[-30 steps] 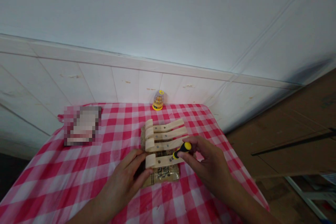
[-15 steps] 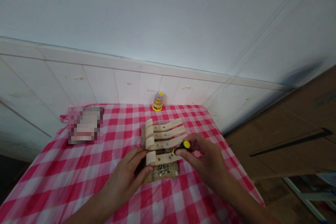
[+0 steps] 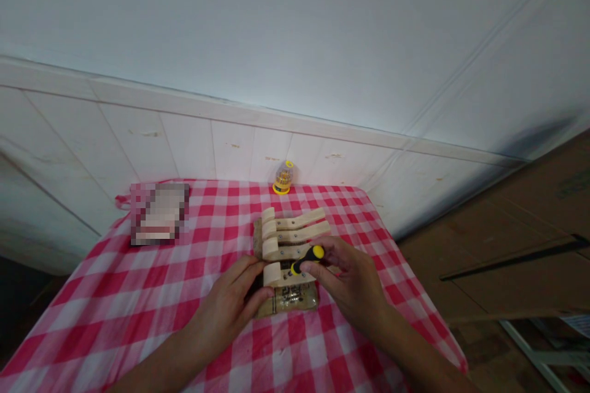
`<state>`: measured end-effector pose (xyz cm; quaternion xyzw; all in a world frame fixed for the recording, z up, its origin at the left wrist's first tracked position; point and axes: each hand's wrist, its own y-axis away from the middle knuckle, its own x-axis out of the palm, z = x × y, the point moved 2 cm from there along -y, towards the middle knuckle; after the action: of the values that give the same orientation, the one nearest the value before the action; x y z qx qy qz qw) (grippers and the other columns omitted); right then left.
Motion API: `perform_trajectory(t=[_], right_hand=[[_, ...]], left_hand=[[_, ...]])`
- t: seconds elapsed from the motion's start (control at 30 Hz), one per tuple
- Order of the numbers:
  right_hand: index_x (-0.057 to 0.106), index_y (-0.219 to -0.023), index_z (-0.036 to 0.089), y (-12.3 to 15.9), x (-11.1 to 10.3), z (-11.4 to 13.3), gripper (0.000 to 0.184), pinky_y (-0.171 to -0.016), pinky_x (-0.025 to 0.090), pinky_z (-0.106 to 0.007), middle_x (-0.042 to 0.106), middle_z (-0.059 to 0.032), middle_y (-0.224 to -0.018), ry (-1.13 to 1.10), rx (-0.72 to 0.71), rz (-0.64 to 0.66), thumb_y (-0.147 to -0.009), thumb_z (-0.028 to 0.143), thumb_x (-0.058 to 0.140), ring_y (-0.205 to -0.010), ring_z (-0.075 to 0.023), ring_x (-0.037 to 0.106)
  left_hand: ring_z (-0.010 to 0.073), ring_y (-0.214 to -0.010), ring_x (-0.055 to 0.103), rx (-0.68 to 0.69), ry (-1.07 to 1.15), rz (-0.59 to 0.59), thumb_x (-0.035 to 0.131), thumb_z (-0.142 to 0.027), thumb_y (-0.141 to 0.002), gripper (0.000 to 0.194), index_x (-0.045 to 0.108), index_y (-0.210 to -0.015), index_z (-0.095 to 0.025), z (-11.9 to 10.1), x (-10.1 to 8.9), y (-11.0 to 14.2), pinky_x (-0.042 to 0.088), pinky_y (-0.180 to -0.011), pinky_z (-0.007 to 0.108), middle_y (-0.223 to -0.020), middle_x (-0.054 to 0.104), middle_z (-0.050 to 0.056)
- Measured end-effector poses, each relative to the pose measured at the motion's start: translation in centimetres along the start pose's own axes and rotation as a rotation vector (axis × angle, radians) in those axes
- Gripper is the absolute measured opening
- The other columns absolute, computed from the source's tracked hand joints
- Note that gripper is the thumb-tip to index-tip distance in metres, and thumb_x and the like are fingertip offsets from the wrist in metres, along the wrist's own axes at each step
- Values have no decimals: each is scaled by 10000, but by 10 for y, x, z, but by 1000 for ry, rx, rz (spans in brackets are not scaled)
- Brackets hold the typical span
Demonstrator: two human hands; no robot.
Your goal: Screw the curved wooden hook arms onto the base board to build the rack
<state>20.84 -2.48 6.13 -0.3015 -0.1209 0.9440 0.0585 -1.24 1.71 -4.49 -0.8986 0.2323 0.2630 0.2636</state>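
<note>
Several pale wooden strips [image 3: 295, 236], each with a raised block-like end and dark screws, lie in a row on a brown printed packet [image 3: 295, 301]. My right hand [image 3: 353, 273] is closed round a small black-and-yellow screwdriver [image 3: 308, 259], tilted with its yellow cap up and to the right. Its lower end is over the left screw of the nearest wooden strip [image 3: 273, 274]; whether the tip sits in the screw is too small to tell. My left hand [image 3: 230, 298] grips that strip's raised end from the left, fingers behind and thumb in front.
A clear dome-shaped bit case [image 3: 283, 179] with a yellow base stands at the back by the white panelled wall [image 3: 230, 135]. A pixelated flat object [image 3: 161, 214] lies at left on the red checked tablecloth [image 3: 216, 233]. Brown cardboard [image 3: 498, 239] rises on the right.
My right hand has moved the screwdriver left, from the nearest strip's right screw to its left one. The view has shifted slightly. My left hand keeps its hold.
</note>
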Motion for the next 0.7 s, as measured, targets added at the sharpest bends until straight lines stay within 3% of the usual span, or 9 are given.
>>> perform_trajectory(t=[0.27,0.47,0.7], right_hand=[[733,-1103,241,-14,-2,28,232,-821,593,-318,795,-39,-1019,99,-123,191,-891,175,667,-889,-199,748],[710,-971,229,-14,0,30,114,-731,571,-290,774,-12,-857,160,-68,121,-860,217,734,-766,-187,728],[652,-886,222,-11,0,22,189,-638,539,-253,748,2,-774,176,-39,54,-817,272,822,-693,-168,711]], left_hand=[[253,-1101,703,-10,2,11,567,-358,-1030,258,615,-1257,-248,-1,0,-1,626,-940,409,-1203,694,102],[250,-1046,712,-15,12,-10,582,-348,-1018,235,629,-1222,-242,-1,1,-1,632,-917,402,-1138,702,94],[255,-1096,712,0,-6,-17,587,-342,-1015,250,637,-1235,-236,-1,-1,-2,632,-937,389,-1190,705,101]])
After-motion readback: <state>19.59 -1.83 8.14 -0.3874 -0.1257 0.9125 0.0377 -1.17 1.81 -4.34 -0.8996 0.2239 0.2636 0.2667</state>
